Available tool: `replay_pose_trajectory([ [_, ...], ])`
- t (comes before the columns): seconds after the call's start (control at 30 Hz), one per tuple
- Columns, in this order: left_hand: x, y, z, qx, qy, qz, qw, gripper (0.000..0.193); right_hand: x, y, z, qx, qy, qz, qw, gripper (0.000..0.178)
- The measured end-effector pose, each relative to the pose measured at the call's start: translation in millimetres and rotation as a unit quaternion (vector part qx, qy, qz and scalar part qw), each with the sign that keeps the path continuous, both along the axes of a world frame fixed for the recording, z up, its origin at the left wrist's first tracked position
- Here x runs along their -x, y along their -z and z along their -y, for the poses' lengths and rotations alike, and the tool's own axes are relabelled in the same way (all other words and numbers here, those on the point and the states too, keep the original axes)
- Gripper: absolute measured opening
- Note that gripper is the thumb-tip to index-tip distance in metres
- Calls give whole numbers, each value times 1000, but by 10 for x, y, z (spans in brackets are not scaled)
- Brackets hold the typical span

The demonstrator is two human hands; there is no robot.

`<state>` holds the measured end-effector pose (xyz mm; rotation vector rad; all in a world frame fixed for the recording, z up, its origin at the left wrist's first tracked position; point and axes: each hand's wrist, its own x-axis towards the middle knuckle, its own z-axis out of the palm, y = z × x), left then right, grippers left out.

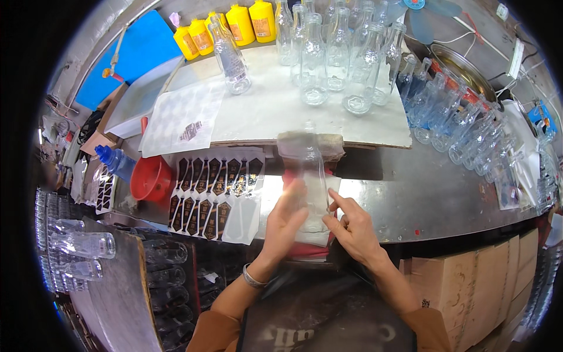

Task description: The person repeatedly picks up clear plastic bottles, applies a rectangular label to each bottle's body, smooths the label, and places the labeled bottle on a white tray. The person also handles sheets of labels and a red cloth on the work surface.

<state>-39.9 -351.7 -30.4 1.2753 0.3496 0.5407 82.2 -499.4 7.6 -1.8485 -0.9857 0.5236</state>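
Note:
A clear glass bottle (314, 190) lies in front of me, its neck pointing away over a rolled cream cloth (328, 144). Beneath its body is a pale cloth over a red pad (309, 251). My left hand (286, 220) is at the bottle's left side, its fingers smeared by motion. Curled at the right side, my right hand (353, 226) has thumb and forefinger against the glass. To the left lies a sheet of dark tie-shaped labels (202, 190), with a bare patch at its near right corner.
Several upright glass bottles (314, 73) crowd the pale raised board (264, 117), and more line the right. One bottle (234, 70) stands apart near yellow containers (239, 24). A red bowl (151, 179) and blue spray bottle (115, 162) are left. Cardboard boxes (463, 287) stand lower right.

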Motion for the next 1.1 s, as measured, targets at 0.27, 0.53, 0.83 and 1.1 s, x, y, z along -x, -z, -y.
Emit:
replay_pose_trajectory([
  [0.27,-57,-223,189,-150,-59,-97,982,71,-115,247,78,-17,-40,-114,993,44],
  [0.53,250,-94,-370,-350,-193,-149,905,64,-181,288,184,-33,15,-114,993,33],
  [0.83,835,368,-986,-603,-177,-315,711,51,-269,576,497,-43,104,-216,970,28],
  [1.1,772,281,-705,-593,-105,-374,706,62,-160,477,432,-29,72,-179,981,29],
])
